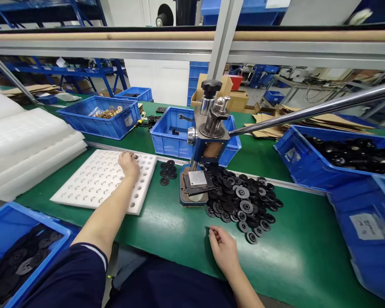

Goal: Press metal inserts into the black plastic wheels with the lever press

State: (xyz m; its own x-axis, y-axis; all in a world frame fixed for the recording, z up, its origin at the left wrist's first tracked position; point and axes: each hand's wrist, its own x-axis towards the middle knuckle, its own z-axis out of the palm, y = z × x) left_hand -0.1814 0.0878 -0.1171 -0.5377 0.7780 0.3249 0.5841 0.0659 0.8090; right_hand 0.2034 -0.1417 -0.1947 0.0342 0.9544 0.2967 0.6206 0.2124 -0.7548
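My left hand (129, 165) is over the white foam tray (143, 192), its fingers pinched at a small part too covered to name. Rows of round holes fill the tray, many holding small shiny pieces. My right hand (223, 249) rests on the green table, fingers curled together with nothing visible in them. Just beyond it lies a heap of black discs (240, 205) with ringed centres. Between the hands stands a hand press (211, 141) with a flat metal plate (197, 178) on its base. A small group of black discs (168, 169) lies left of the press.
A long press lever (308, 109) reaches out to the right. Blue bins stand behind the press (171, 143), at the back left (99, 122), at the right (295, 158) and at the near left (56, 256). White foam sheets (35, 149) are stacked at the left.
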